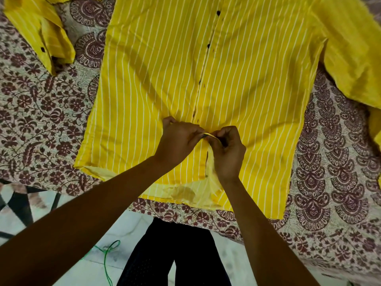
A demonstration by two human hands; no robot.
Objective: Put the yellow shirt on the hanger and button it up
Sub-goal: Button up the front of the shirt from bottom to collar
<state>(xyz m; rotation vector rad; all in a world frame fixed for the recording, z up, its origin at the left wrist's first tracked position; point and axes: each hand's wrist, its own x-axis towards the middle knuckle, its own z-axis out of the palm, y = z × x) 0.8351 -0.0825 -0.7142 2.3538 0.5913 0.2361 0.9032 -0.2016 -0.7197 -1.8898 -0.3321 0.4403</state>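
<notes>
A printed bedspread (41, 120) covers the bed, with pale floor tiles (132, 230) below its edge. One yellow shirt (154, 69) with white stripes lies flat on it, front up, sleeves spread to both sides. Two bare arms reach in. The left hand (177, 139) and right hand (228, 153) meet at the front opening near the hem, each pinching a fold of the edge with curled fingers. At least four dark buttons (208, 46) run up the front. One green cord (106, 256) lies on the floor.

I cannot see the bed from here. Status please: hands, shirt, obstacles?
Hands: left hand and right hand pinch the placket, low on the shirt. Placket closed above them, open below. Shirt flat on bedsheet; hanger not in view.
</notes>
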